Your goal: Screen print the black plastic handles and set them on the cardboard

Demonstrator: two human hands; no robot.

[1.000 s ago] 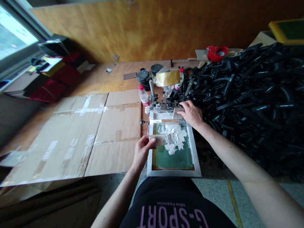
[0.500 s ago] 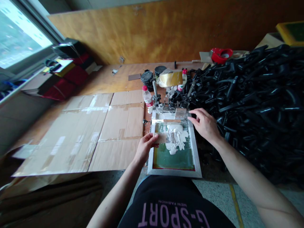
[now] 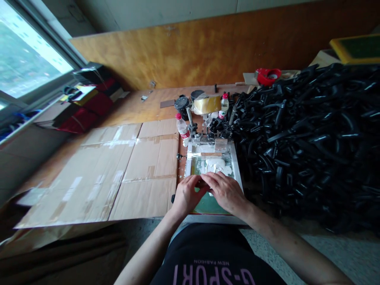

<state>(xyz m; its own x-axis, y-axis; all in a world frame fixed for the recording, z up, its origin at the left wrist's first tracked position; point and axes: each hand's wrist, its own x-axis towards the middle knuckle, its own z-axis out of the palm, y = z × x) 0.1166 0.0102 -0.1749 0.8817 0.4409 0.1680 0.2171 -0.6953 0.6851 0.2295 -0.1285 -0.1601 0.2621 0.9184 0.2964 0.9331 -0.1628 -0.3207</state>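
Note:
My left hand [image 3: 187,194] and my right hand [image 3: 225,192] meet fingertip to fingertip above a screen-printing frame [image 3: 237,170]. The fingers of both are bent and closed. Half a second ago a clear flat scraper was in my left hand; now the hands hide it, so how the right fingers grip cannot be seen. Thick white ink [image 3: 216,164] lies on the green mesh [image 3: 204,206], just beyond my fingers. At the frame's far end rests a clear block [image 3: 221,145], next to the hinge clamps [image 3: 204,136].
Flattened cardboard [image 3: 151,158] covers the table on the left. A heap of black plastic parts [image 3: 297,138] fills the right side. Behind the frame stand a red-capped bottle [image 3: 182,128], a second bottle [image 3: 224,106], dark tubs [image 3: 181,105] and a yellow tape roll [image 3: 207,104].
My right hand has come left and nearer to me, from the frame's far right corner to my left hand. The scraper has gone out of sight. The view has shifted slightly.

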